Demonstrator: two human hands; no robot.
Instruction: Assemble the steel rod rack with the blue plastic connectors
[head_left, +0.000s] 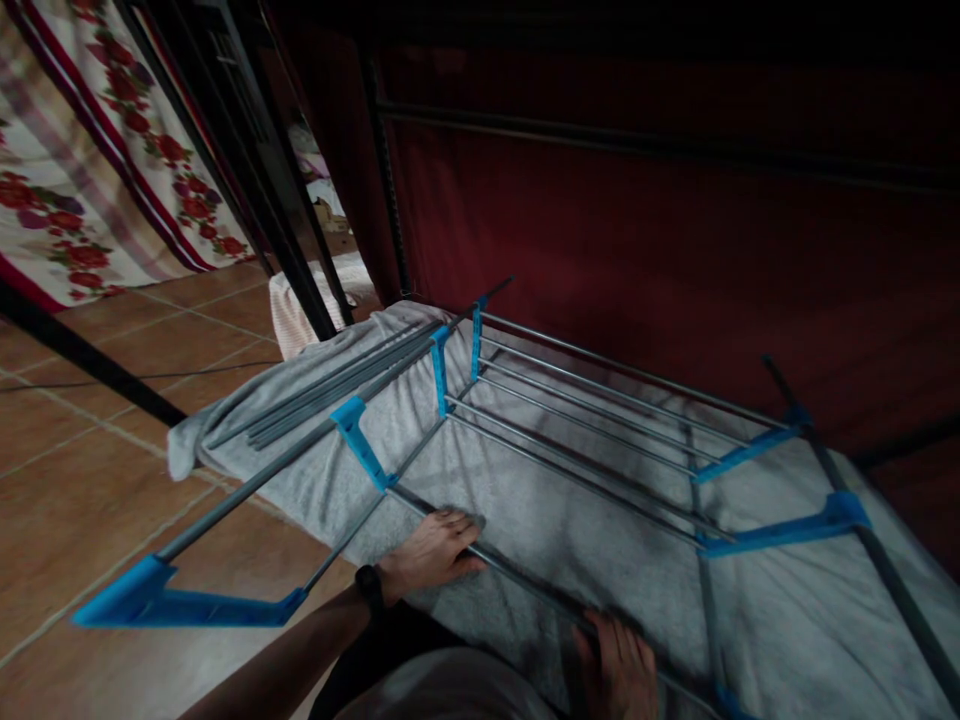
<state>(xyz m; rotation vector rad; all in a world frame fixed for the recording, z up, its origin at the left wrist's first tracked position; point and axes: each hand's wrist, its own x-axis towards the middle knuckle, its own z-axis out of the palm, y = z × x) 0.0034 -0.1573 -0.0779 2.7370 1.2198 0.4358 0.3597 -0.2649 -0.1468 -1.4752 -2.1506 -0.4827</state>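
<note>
Across the grey blanket (300, 480), as the head view shows, lies a frame of metal tubes joined by blue brackets (364, 445), and I have both hands on its near tube (525, 579). My left hand (442, 550) is closed over it, thumb on the near side; my right hand (619, 665) wraps it farther along, though its fingertips are hidden. The left wing (217, 605) juts past the blanket over the tiled floor (60, 500), so pushing down there could tip the frame. Leaning unevenly might twist a bracket off its tube, and the soft, rumpled cloth could let everything slide. A knock could send the loose rods (345, 385) rolling off the edge. Textures differ: tubes slim, round and dully shiny; brackets angular, smooth, like moulded plastic; blanket fuzzy and creased; the dark red cloth (637, 250) behind hangs nearly flat.
</note>
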